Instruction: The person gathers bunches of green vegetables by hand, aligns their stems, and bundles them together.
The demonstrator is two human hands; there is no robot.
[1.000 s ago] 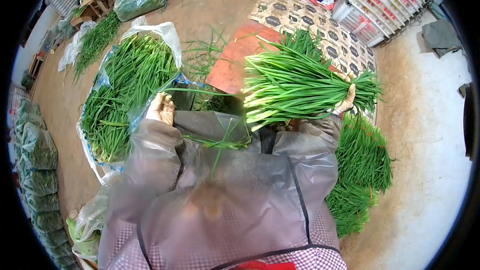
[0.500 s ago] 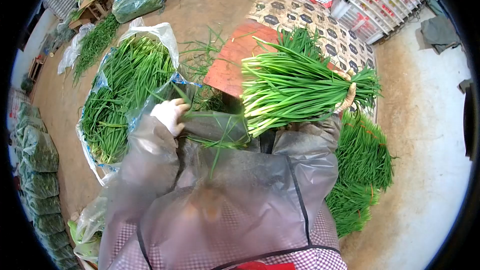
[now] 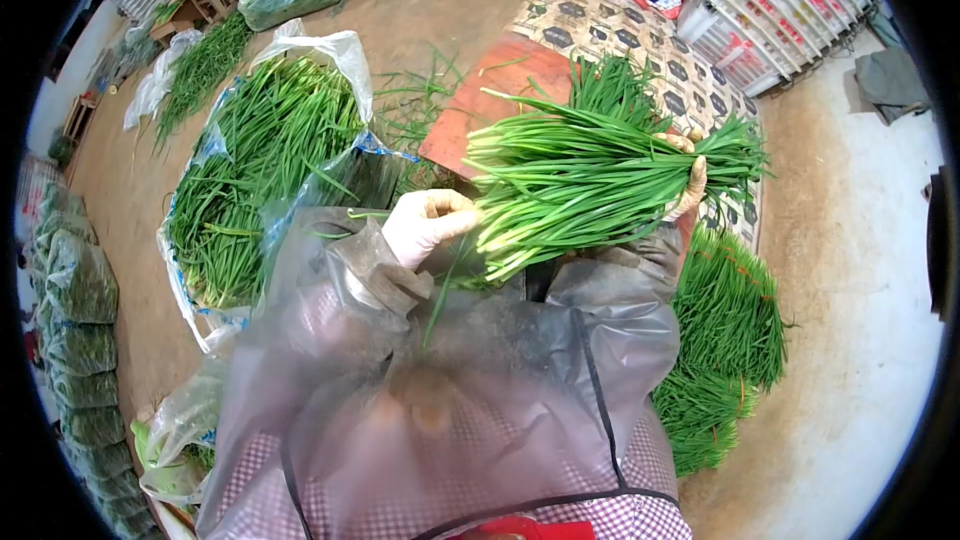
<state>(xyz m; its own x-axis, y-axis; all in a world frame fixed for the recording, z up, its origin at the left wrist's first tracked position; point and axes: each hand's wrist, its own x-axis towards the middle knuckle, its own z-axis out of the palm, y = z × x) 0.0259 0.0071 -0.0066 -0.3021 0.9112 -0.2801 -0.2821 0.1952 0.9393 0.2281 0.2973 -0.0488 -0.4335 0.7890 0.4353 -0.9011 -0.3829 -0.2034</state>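
Tied bundles of long green stalks (image 3: 730,305) right of the flat orange-red board (image 3: 472,118) look done, loose green stalks (image 3: 265,145) in the clear plastic bag (image 3: 352,68) left of it look pending, and the pale-ended green bunch (image 3: 575,180), no band visible, is gripped in the right hand (image 3: 690,190) at the board's near right, left hand (image 3: 430,225) curled narrow by its pale ends, can't tell if holding anything.

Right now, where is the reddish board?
In the head view, the reddish board is above centre, between the open bag and the patterned sheet, partly hidden by the bunch in the right hand.
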